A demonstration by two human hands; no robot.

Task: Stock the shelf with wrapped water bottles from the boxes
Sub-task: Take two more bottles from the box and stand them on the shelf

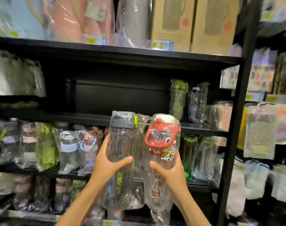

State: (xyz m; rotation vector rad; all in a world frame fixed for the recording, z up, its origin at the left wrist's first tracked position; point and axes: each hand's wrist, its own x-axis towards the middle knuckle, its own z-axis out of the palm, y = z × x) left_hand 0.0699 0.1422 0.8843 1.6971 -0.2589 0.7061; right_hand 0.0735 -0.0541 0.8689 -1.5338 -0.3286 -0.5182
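My left hand (108, 162) grips a tall clear wrapped bottle (122, 144) with a grey lid and a green strap. Beside it, my right hand (169, 170) grips a wrapped clear bottle with a red lid (162, 144) and a cartoon print. Both bottles stand upright, side by side, held up in front of the black shelf (90, 118). The shelf board behind them is mostly bare in the middle, with a few wrapped bottles (188, 101) standing at its right end.
The row below holds several wrapped bottles (67, 145). Brown cartons (194, 23) and wrapped jugs fill the top shelf. A black upright post (237, 111) bounds the shelf on the right, with packaged goods (261, 128) beyond it.
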